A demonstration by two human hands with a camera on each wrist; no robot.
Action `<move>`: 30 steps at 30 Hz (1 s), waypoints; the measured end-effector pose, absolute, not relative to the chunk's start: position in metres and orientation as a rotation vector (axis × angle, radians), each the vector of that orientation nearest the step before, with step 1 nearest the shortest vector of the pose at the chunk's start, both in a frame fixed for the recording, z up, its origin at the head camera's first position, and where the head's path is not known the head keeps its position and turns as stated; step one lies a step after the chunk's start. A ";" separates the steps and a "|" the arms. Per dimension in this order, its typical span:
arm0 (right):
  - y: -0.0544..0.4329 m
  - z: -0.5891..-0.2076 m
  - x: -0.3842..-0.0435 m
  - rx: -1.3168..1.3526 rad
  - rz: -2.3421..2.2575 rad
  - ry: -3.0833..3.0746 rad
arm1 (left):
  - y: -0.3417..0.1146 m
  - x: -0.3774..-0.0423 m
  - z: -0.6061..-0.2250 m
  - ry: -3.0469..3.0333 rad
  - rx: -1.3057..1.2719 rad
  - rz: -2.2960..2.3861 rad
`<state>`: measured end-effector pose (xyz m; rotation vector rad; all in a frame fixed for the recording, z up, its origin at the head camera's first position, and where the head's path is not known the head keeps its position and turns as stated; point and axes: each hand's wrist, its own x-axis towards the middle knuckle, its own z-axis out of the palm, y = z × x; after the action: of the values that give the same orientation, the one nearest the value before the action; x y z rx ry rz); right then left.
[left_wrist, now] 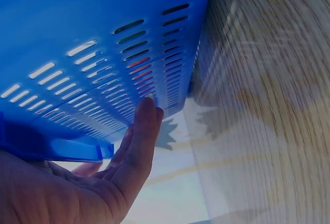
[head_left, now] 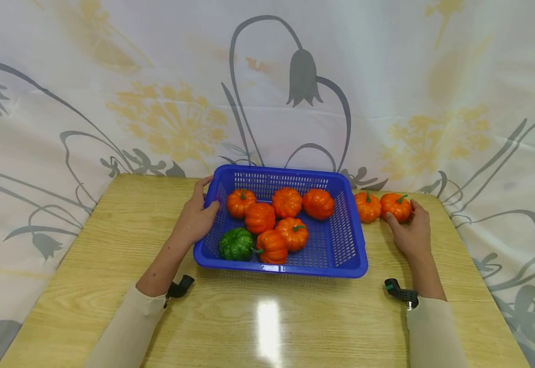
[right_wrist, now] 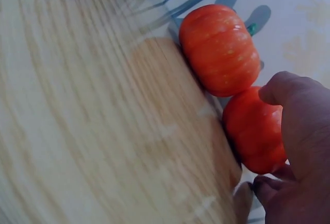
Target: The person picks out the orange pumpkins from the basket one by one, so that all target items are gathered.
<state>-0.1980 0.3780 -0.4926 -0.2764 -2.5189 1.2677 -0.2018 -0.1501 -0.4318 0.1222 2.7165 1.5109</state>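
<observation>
Pumpkin (head_left: 396, 208): in the head view, right of centre, on the far part of the table, orange, ribbed and glossy with a green stem.
Right hand (head_left: 413, 234): pinches that pumpkin, thumb on its near left side, fingers round its right.
Second pumpkin (head_left: 367, 207): also orange, between the held one and the basket.
Basket (head_left: 278, 267): centre of the frame, blue plastic, oblong, with slotted walls; its right wall stands beside the second pumpkin.
Basket contents: six orange pumpkins (head_left: 287, 203) and, lower left, a dark green pumpkin (head_left: 236, 244).
Left hand (head_left: 198, 219): holds the basket's left rim, thumb over the top.
Table (head_left: 331, 322): pale wood grain, a bright reflection at bottom centre.
Cloth (head_left: 166, 56): flower-printed, behind the table across the upper frame.
Slotted wall: in the left wrist view, fills the upper left; fingertips press its outside, below the rim.
Touching pair: in the right wrist view, right of centre, smooth-skinned and rounded; the thumb lies on the lower pumpkin.
</observation>
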 end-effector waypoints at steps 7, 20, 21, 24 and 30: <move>0.377 -0.478 -0.192 -0.262 1.318 -2.484 | -0.150 -0.202 -0.432 2.714 0.125 1.516; 0.353 -0.434 -0.184 -0.028 1.217 -2.430 | -0.150 -0.201 -0.430 2.715 0.124 1.503; 0.350 -0.431 -0.183 -0.002 1.211 -2.427 | -0.150 -0.201 -0.430 2.715 0.124 1.504; 0.342 -0.421 -0.180 0.073 1.193 -2.419 | -0.150 -0.202 -0.430 2.716 0.120 1.509; 0.322 -0.408 -0.175 0.212 1.152 -2.412 | -0.150 -0.201 -0.430 2.711 0.118 1.514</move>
<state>-0.1753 0.3225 -0.4078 0.2122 -2.4124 1.1520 -0.2010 -0.1498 -0.4302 0.1180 2.7110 1.5137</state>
